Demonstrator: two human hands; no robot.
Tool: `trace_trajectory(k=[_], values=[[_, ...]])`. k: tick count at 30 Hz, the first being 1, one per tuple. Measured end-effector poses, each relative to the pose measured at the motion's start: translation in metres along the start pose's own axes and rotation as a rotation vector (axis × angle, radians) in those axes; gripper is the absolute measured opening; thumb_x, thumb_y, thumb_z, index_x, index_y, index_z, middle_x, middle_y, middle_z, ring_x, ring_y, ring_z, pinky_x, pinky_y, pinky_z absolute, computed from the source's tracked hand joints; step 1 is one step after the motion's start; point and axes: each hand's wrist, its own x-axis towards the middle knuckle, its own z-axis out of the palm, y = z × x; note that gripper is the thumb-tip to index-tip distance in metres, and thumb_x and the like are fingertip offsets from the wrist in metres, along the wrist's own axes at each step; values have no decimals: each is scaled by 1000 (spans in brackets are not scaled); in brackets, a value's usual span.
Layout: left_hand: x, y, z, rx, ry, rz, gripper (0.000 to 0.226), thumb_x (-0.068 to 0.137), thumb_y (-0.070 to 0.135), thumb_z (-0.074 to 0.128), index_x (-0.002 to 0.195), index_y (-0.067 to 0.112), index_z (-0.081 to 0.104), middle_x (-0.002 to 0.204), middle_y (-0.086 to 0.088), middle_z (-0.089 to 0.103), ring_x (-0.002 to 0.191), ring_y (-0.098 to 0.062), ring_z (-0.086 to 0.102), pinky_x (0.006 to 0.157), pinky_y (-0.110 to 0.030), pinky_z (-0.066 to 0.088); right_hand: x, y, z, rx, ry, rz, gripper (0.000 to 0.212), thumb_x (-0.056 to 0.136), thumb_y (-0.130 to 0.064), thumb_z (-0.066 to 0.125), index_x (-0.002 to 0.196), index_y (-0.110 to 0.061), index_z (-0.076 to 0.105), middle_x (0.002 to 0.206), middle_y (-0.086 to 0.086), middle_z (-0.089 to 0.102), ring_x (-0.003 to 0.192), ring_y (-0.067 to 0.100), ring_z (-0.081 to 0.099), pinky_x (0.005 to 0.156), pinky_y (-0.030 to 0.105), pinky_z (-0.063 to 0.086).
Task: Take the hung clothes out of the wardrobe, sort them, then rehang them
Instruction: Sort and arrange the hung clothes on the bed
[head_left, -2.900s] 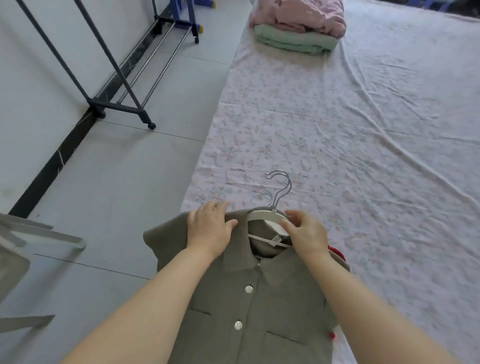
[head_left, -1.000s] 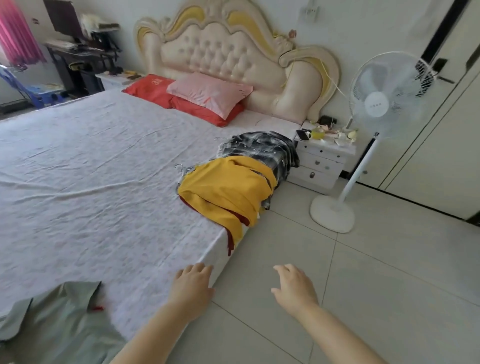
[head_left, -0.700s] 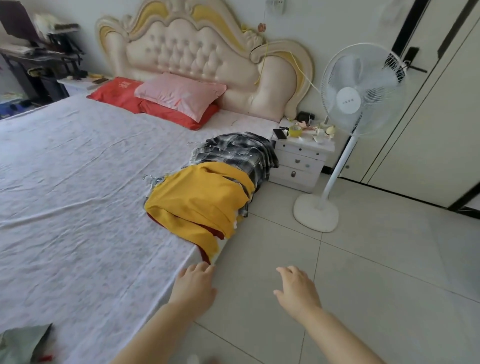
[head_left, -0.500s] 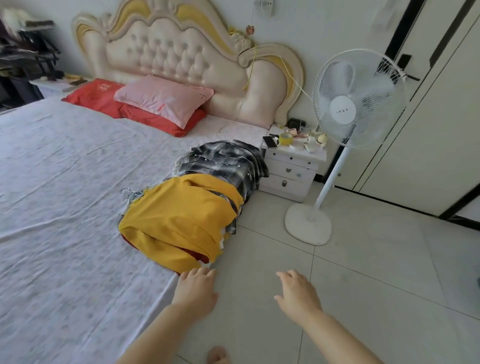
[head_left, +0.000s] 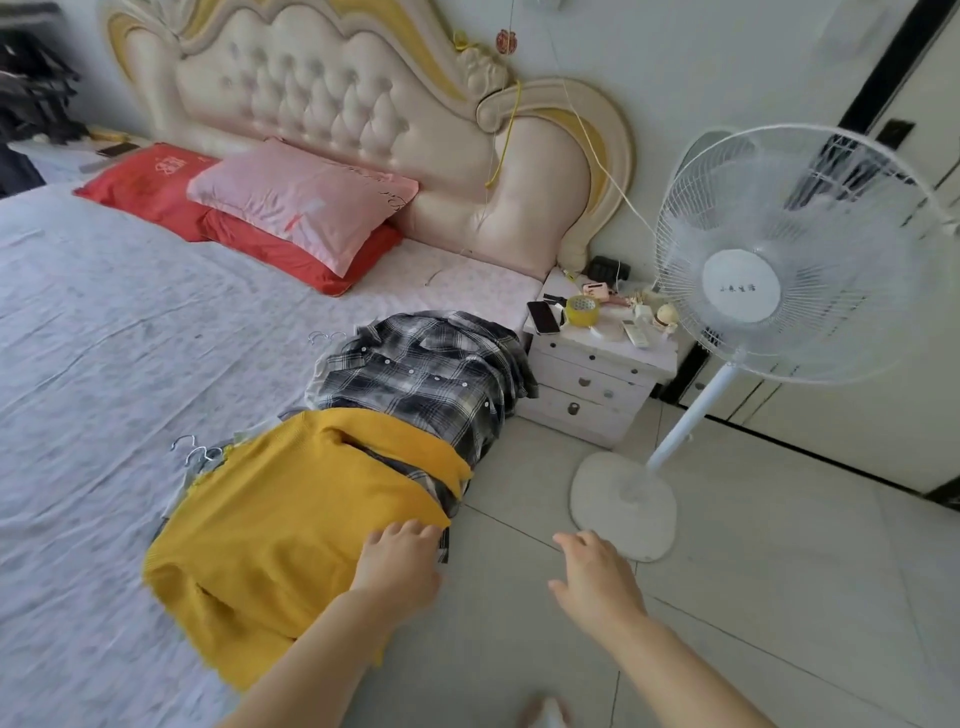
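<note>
Sorting looks like the step in hand: the yellow top (head_left: 291, 525) lies at the bed (head_left: 78, 364) edge, plaid shirt (head_left: 421, 379) just behind. Next I need a grip on it. My left hand (head_left: 400, 564) reaches over its near hem, fingers (head_left: 410, 531) relaxed, holding nothing; my right hand (head_left: 597, 577) hovers spread above the floor (head_left: 753, 571).

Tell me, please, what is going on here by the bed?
A person reaches toward clothes piled at the edge of the bed. The left hand, relaxed, is at the yellow top, which lies over a plaid shirt; the right hand hangs open above the floor, holding nothing. Hanger hooks poke out of the pile.
</note>
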Motion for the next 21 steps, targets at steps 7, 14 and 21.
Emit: trace_trajectory(k=[7, 14, 21], values=[[114, 24, -36, -47, -33, -133, 50, 92, 35, 45, 139, 23, 32, 141, 1, 38, 133, -23, 30, 108, -38, 25, 141, 37, -43, -36, -49, -113, 51, 90, -33, 54, 136, -22, 37, 133, 1, 44, 120, 22, 44, 96, 30, 36], [200, 23, -73, -99, -4, -239, 52, 93, 32, 45, 142, 23, 28, 141, -1, 40, 132, -23, 33, 110, -39, 23, 265, 33, -88, -67, -100, -239, 51, 90, -31, 55, 137, -22, 36, 136, 1, 41, 122, 22, 41, 96, 31, 37], [283, -24, -87, -182, -25, -342, 48, 94, 30, 42, 140, 23, 30, 141, -1, 39, 131, -23, 33, 107, -38, 25, 377, -10, -102, -136, -163, -335, 51, 90, -32, 55, 136, -21, 37, 137, 2, 41, 124, 22, 39, 100, 31, 35]])
